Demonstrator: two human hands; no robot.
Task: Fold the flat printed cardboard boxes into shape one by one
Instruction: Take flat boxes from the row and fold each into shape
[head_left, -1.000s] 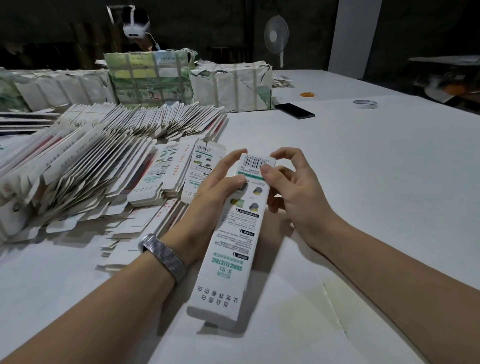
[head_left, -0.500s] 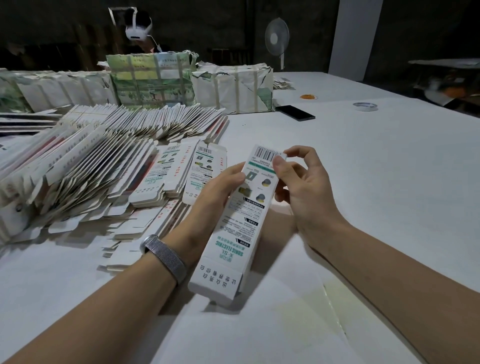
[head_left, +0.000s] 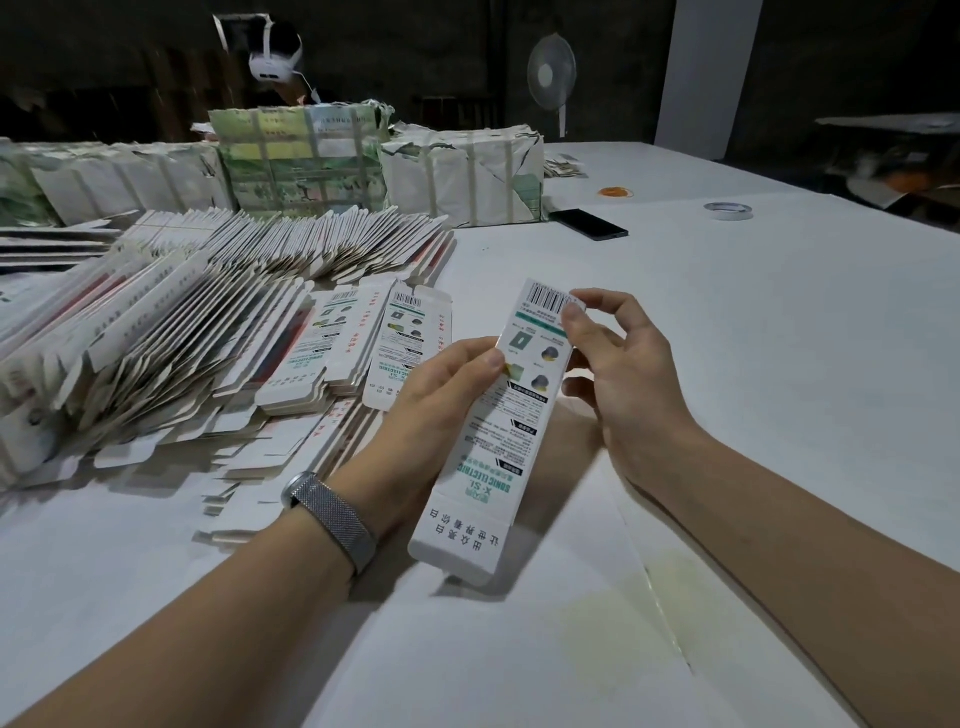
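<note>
Long white printed cardboard box (head_left: 511, 415): light, thin, crushable | left hand (head_left: 441, 395) grips mid-body, right hand (head_left: 618, 364) pinches barcode end | we hold edges, never faces.

a packing workshop: heaps of flat cartons (head_left: 171, 332) and strapped bundles (head_left: 467, 179) on a worktable (head_left: 753, 322).

Cam setup: 1 view only, head-worn, wide-angle. Looks fwd and down over white table (head_left: 727, 364) from wearer's seat. Close range: both forearms enter from bottom edge, left hand (head_left: 441, 410) and right hand (head_left: 623, 374) near frame centre. Far edge takes in bundled packs (head_left: 462, 182), fan (head_left: 551, 73), dark wall. No 2nd view, so no overlap.
</note>
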